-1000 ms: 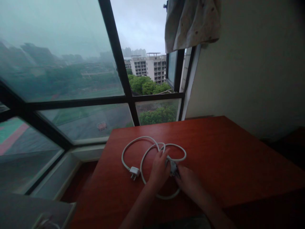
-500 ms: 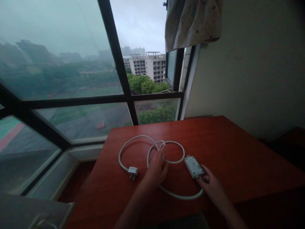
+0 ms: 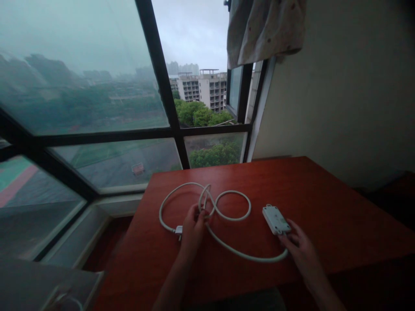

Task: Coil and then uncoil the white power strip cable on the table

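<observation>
A white power cord (image 3: 247,258) lies in loose loops on the reddish-brown table. My left hand (image 3: 193,226) is closed on the cord where its loops cross, thumb and fingers pinched together. Just left of that hand, and partly hidden by it, rests the cord's white plug (image 3: 179,230). At the cord's other end is a small white power strip (image 3: 275,219), a flat box with loops at its ends and dark spots at its corners. My right hand (image 3: 298,242) grips this strip at its near right end, where the cord comes out.
The table (image 3: 275,179) reaches to a dark-framed window (image 3: 113,137) at the back and left. A pale wall (image 3: 330,99) stands on the right, with a curtain (image 3: 267,32) hanging above. A grey surface (image 3: 39,280) with a blurred pale cord is at lower left.
My left hand has moved left and toward me, drawing the crossed cord loops along and partly covering the plug. My right hand has shifted the power strip to the right.
</observation>
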The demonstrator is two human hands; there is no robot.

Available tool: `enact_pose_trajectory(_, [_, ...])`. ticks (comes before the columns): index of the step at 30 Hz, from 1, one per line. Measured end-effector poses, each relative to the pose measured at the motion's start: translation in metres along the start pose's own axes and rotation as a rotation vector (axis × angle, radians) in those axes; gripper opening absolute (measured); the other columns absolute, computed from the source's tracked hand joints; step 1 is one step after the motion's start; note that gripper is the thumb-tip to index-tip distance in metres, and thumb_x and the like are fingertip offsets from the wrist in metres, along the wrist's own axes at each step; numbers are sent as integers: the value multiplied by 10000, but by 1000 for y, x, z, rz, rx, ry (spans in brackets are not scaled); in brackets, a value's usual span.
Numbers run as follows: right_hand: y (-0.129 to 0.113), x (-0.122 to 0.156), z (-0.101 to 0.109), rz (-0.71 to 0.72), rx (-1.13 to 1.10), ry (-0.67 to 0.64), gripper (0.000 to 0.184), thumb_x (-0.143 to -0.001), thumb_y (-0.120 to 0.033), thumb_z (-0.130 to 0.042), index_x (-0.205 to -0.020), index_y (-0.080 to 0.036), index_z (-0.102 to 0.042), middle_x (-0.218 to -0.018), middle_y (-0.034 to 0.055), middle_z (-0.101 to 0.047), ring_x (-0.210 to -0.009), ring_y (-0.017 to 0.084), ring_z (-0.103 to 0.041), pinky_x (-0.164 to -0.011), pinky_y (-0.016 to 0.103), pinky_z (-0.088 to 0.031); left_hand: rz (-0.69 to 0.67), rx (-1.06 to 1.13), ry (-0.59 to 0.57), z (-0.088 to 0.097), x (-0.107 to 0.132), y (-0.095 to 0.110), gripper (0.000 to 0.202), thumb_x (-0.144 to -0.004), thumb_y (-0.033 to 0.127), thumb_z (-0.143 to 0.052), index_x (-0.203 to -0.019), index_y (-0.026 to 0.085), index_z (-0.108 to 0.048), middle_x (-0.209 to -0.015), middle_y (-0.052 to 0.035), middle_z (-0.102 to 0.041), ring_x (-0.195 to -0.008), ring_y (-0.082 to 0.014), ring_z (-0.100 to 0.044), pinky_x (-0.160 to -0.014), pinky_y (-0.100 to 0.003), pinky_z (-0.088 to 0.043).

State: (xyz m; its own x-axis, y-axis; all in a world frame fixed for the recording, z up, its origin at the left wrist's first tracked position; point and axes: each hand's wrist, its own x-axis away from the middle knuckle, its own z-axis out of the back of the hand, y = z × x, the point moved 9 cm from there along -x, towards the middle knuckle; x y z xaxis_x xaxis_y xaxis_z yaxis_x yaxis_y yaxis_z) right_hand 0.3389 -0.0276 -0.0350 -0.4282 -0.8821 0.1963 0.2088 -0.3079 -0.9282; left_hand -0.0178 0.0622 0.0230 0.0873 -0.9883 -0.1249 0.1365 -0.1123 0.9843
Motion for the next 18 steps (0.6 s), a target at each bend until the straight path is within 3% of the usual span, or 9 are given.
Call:
enact_pose_trajectory(6, [1, -2, -5, -1, 3, -38, 799, -728, -504, -603, -1405, -156, -362, -883, 68, -724, -805, 256, -675, -683, 313, -491, 193, 368, 183, 16, 3, -10, 303, -733, 385, -675, -912, 165, -569, -850, -23, -656, -765, -155, -647, -750, -320, -548])
enact_pose_trajectory(10, [-2, -3, -10, -1, 27, -42, 790, -720, -487, -595, -1397, -149, -369, -833, 56, -720, -784, 254, -676, -680, 314, -492, 260, 531, 232, 22, 6, -6, 296, -689, 337, -721, -868, 160, -566, -823, -11, -642, -758, -137, -646, -760, -309, -549])
enact_pose_trajectory(15, [-2, -8, -19, 17, 47, -70, 808, -719, -471, -572, -1413, -132, -334, -798, 48, -714, -729, 244, -668, -653, 314, -491, 244, 517, 236, 31, 6, -1, 323, -703, 347, -728, -921, 161, -579, -840, -11, -642, -770, -136, -646, -747, -293, -555])
enact_pose_trajectory(18, [-2, -11, -24, 54, 76, -97, 781, -741, -466, -549, -1409, -122, -337, -875, 74, -719, -779, 245, -673, -695, 325, -498, 212, 451, 218, 35, 5, 0, 355, -706, 357, -731, -961, 156, -586, -834, -11, -646, -761, -138, -648, -724, -279, -558])
